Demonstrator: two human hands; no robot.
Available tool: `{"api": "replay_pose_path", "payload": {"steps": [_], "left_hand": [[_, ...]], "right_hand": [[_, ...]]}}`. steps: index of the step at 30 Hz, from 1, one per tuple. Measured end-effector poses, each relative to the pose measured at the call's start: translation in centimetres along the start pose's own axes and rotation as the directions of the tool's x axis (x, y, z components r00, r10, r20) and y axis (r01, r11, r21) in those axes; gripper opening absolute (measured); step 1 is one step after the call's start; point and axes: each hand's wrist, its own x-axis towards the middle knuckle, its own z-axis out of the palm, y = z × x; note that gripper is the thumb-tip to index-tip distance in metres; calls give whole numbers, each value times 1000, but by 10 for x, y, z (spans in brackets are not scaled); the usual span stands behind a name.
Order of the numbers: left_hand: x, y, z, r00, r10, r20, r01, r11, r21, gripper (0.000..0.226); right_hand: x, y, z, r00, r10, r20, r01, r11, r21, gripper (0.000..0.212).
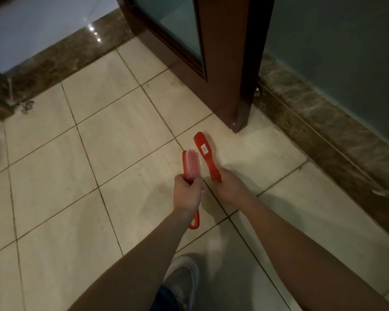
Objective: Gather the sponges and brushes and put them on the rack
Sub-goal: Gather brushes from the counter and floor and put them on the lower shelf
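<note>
My white shoe (184,274) stands on the tiled floor (54,187). Above the floor, my left hand (188,191) curls round a red brush (190,163), pale bristles up, looped handle toward me. My right hand (230,187) grips the second red brush (203,153) by its handle, labelled back up. Both brushes point away from me, side by side, toward the brown door (225,63); open tiles lie left.

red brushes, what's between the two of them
In the head view, only floor tile between the bristle-side brush and the labelled brush; nothing else.
</note>
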Motion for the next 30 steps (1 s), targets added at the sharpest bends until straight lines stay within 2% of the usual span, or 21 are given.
{"api": "replay_pose_path", "payload": {"steps": [1, 3, 5, 8, 11, 15, 18, 20, 22, 24, 25, 26, 27, 28, 29, 30], "left_hand": [[-1, -1, 1, 1000, 15, -16, -15, 1000, 15, 22], [-5, -1, 5, 998, 51, -35, -50, 998, 32, 8], [-11, 2, 11, 995, 98, -28, -98, 995, 12, 8], [-24, 6, 24, 989, 142, 32, -141, 989, -40, 12], [-41, 6, 46, 971, 166, 173, -163, 986, -34, 10], [-67, -1, 79, 921, 192, 340, -207, 978, 7, 17], [-87, -5, 107, 881, 179, 439, -223, 974, 50, 8], [-104, -8, 126, 852, 150, 502, -221, 972, 84, 13], [-122, -12, 145, 819, 130, 559, -239, 963, 126, 15], [-141, -17, 160, 778, 109, 619, -259, 953, 157, 13], [-149, -20, 166, 750, 107, 652, -271, 950, 155, 12], [-157, -22, 172, 722, 106, 684, -280, 948, 149, 13], [-163, -24, 177, 696, 97, 712, -281, 949, 145, 15], [-169, -26, 182, 673, 79, 736, -269, 952, 144, 19], [-174, -28, 186, 654, 61, 754, -260, 954, 147, 23], [-178, -31, 189, 639, 51, 767, -261, 953, 154, 25]], "right_hand": [[-5, 1, -2, 1000, -7, 21, 4, 984, 176, 28], [-18, 4, -6, 1000, 0, 23, -10, 897, 442, 16], [-35, 10, -12, 999, 31, 42, -50, 801, 597, 15], [-62, 28, -22, 992, 55, 111, -119, 675, 728, 18], [-89, 48, -39, 981, 65, 183, -184, 605, 774, 19], [-124, 77, -61, 982, 72, 176, -179, 656, 733, 21], [-149, 100, -70, 974, 143, 178, -228, 663, 713, 23], [-166, 118, -73, 966, 193, 174, -259, 672, 694, 22], [-184, 134, -75, 957, 240, 162, -282, 646, 709, 22], [-202, 148, -77, 942, 327, 71, -262, 588, 765, 24], [-210, 157, -78, 920, 388, -55, -199, 583, 788, 27], [-218, 166, -80, 864, 453, -221, -120, 611, 782, 28], [-226, 176, -81, 765, 518, -382, -80, 666, 742, 26], [-233, 188, -82, 642, 575, -507, -98, 718, 690, 21], [-240, 200, -83, 525, 616, -587, -172, 752, 636, 14], [-247, 212, -84, 440, 640, -630, -280, 764, 581, 9]]}}
